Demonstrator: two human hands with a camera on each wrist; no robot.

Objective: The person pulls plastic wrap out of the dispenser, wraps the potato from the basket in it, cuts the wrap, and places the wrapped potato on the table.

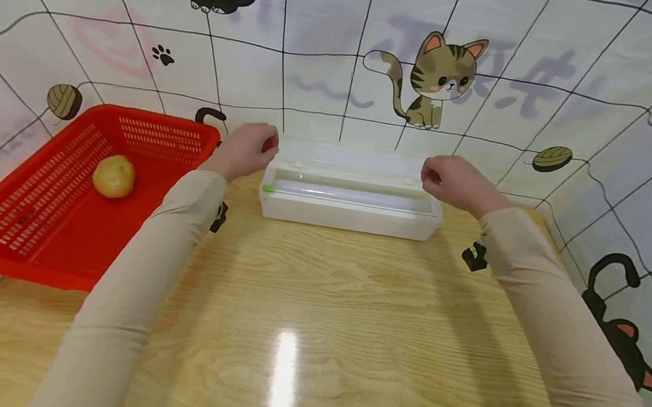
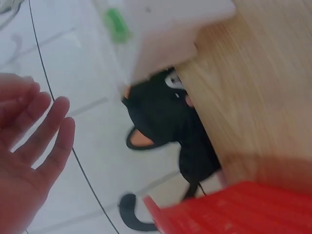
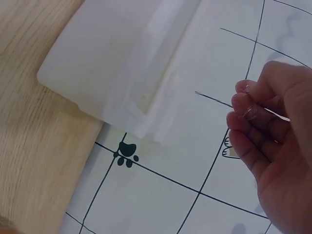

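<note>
A long white cling film box [image 1: 349, 217] stands at the back of the table with its pale lid raised and a roll [image 1: 351, 196] inside. My left hand [image 1: 249, 151] hovers at the box's left end, with thumb and forefinger tips together; I cannot tell whether they hold anything. Over the right end, my right hand [image 1: 455, 181] has its thumb and fingertips pinched. Thin clear glints of cling film [image 3: 249, 112] show at those fingertips in the right wrist view. A green tab [image 2: 117, 25] marks the box's left end.
A red plastic basket [image 1: 61, 244] sits at the left of the wooden table [image 1: 350, 303], close beside my left forearm. One round yellowish potato [image 1: 114, 176] lies in it. A cat-print covering [image 1: 317, 79] with grid lines hangs behind the box and along both sides.
</note>
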